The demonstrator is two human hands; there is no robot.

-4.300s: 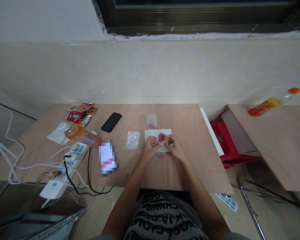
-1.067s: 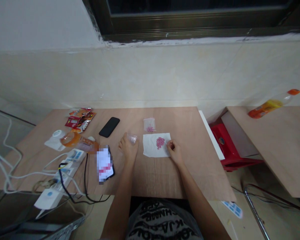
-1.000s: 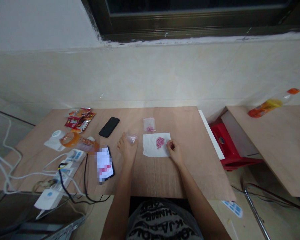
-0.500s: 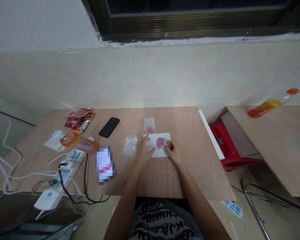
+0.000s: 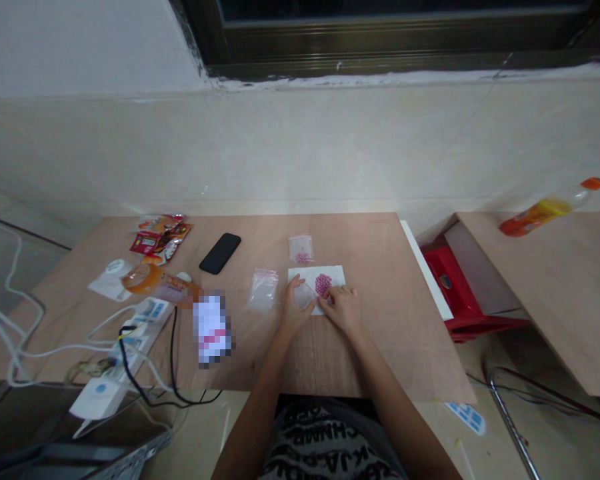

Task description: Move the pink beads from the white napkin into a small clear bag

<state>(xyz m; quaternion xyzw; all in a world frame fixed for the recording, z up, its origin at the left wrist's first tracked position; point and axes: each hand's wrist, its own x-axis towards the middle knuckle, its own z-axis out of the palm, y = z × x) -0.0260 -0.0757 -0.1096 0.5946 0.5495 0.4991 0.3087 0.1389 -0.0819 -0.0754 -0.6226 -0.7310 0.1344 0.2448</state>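
A white sheet of paper (image 5: 307, 272) lies in front of me with a small pile of pink beads (image 5: 323, 284) on it. My left hand (image 5: 294, 312) holds a small clear plastic bag (image 5: 306, 294) at the left part of the paper, thumb and fingers at its edges. My right hand (image 5: 346, 309) is at the pile's lower right, fingertips bent together close to the bag's edge. Whatever is between those fingertips is too small to make out. Beyond the paper lies another clear bag (image 5: 301, 248) with pink beads at its bottom.
Clear zip bags (image 5: 264, 289) lie left of the paper. Further left are a black phone (image 5: 221, 253), a blurred-out white item (image 5: 212, 330), an orange bottle (image 5: 155, 280), snack packets (image 5: 160, 238) and a power strip (image 5: 135, 340) with cables. A drink bottle (image 5: 545, 212) lies on the right-hand table.
My right hand has moved left, from the paper's right edge to the bead pile and the bag. My left hand keeps the bag in nearly the same place.
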